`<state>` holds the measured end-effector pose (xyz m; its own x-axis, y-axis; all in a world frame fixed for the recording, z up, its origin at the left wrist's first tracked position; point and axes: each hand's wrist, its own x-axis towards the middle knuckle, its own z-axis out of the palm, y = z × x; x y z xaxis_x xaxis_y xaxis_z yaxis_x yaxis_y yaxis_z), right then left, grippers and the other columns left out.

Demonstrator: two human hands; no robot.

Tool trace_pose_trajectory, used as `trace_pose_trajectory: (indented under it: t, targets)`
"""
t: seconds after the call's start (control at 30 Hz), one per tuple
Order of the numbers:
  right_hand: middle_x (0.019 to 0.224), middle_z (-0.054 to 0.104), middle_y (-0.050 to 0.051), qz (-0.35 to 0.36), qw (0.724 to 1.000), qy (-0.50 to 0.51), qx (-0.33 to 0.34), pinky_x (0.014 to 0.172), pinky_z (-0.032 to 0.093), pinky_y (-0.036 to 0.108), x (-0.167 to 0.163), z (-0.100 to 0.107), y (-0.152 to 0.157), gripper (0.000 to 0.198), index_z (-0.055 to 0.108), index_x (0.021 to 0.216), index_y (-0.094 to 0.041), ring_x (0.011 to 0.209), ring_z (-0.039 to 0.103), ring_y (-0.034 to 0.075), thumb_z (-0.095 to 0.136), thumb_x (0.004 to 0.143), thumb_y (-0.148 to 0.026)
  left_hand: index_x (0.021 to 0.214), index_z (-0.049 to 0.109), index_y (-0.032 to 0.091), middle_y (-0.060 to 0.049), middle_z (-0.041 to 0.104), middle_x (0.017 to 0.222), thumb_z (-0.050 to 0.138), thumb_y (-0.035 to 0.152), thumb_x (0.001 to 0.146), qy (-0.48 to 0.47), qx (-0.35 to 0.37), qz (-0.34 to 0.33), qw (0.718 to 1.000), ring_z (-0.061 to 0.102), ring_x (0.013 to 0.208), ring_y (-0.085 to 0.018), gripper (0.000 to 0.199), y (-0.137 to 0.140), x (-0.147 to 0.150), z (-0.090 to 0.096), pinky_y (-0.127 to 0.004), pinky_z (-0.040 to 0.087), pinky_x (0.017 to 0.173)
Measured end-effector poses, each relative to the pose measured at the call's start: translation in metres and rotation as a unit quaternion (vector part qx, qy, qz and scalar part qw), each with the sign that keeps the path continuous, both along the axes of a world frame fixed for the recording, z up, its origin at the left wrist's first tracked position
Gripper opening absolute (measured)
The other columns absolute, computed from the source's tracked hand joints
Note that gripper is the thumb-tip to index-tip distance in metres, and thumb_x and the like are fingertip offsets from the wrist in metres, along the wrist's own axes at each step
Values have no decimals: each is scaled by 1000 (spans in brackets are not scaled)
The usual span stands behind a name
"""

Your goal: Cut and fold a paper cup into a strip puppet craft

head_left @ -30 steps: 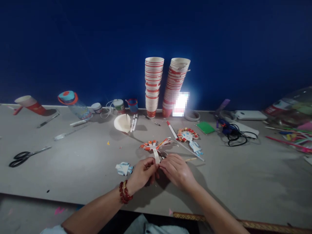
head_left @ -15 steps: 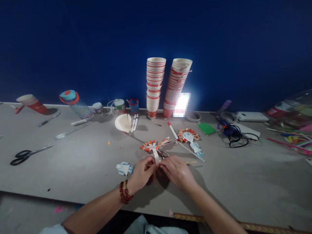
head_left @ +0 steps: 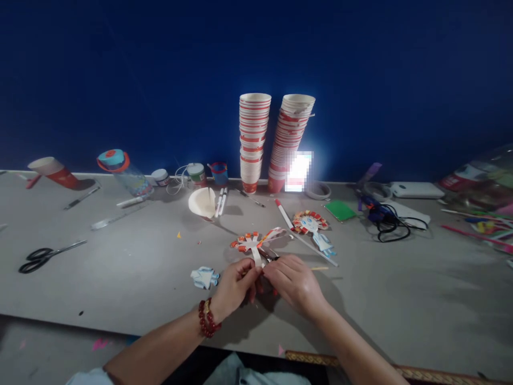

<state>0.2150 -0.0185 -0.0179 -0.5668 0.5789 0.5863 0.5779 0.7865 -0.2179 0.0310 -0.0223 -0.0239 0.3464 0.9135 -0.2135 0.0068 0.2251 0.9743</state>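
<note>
A cut paper cup (head_left: 254, 243) is spread into strips, several of them curled into red-and-white rolls. My left hand (head_left: 239, 280) pinches one pale strip near its lower end. My right hand (head_left: 294, 280) is closed at the same strip's end, its fingertips meeting the left ones. What lies under the fingers is partly hidden. A dark-handled tool (head_left: 269, 255) shows just behind my right fingers, and a thin wooden stick (head_left: 319, 268) lies beside that hand. Left of my hands rests a blue-edged paper body cutout (head_left: 204, 278).
A paper doll (head_left: 315, 227) with curled hair lies behind my right hand, near a red-capped marker (head_left: 282, 213). Two cup stacks (head_left: 253, 144) stand by the wall beside a bright lamp (head_left: 298, 171). Scissors (head_left: 40, 259) lie at left, and a cut cup (head_left: 200, 204) sits ahead.
My hands stay at the strip with only slight finger movement; the right hand has turned a little. The whole view has shifted very slightly.
</note>
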Motion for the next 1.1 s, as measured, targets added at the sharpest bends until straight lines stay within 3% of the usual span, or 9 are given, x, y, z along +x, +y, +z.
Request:
trace_pose_trajectory:
  t: [0.2,0.43,0.67,0.9,1.1]
  targets:
    - [76,69,4,6,1000,-14,-17,71,41,30,2,1,1,27,63,82,-18,71,59,15,45,102,-19,78,56,18,4,56,51,59,51,86,-22,4,-25,999,46,40,-9,34,-2,-2,3,-20,33,40]
    - [79,71,5,-14,1000,16,8,77,45,32,-1,2,-1,12,65,90,-17,76,63,18,54,96,-15,72,52,19,3,60,55,54,52,88,-10,-4,-1,1000,44,33,-7,36,-1,1,2,-19,26,35]
    - [81,71,4,9,1000,17,2,79,44,33,-2,3,1,15,63,89,-18,74,61,17,51,96,-13,72,54,19,2,62,55,52,53,88,5,-4,-3,1000,43,32,-7,38,0,1,0,-20,24,34]
    - [75,67,3,0,1000,-17,-16,80,42,34,-1,2,4,23,61,83,-18,71,58,17,44,99,-15,73,54,20,7,49,44,56,51,87,1,9,-12,1000,43,35,-9,34,1,1,1,-20,30,37]
    - [72,65,3,-41,999,-26,-8,71,40,32,-2,4,1,23,62,82,-18,69,58,18,47,100,-20,74,53,19,3,60,57,54,54,88,-15,-6,-12,1000,44,33,-7,37,0,1,0,-20,26,34]
